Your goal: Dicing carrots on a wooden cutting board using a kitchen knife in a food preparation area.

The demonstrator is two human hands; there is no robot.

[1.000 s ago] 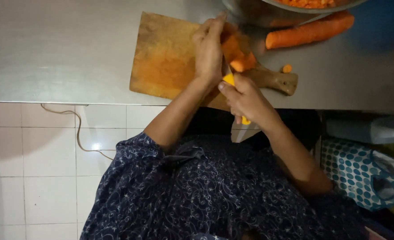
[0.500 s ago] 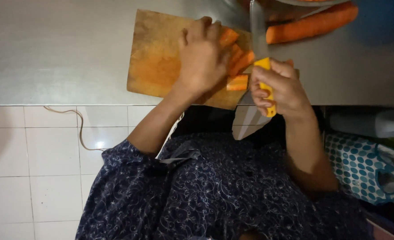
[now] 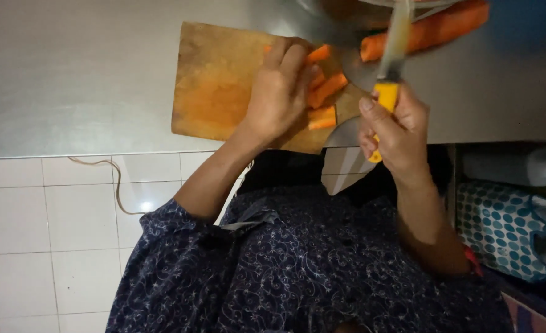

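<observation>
Steel counter [image 3: 69,74] w/ wooden cutting board [image 3: 217,80] at its near edge. Whole carrot [image 3: 439,28] lies past the board. Left hand [image 3: 279,92] rests on cut carrot pieces [image 3: 322,102] on the board, fingers curled down over them. Right hand [image 3: 393,126] fingers wrapped tight round yellow-handled knife [image 3: 390,68], blade blurred. Pieces prob. stiff, light, a bit slick; hold from the sides, fingertips tucked.
</observation>
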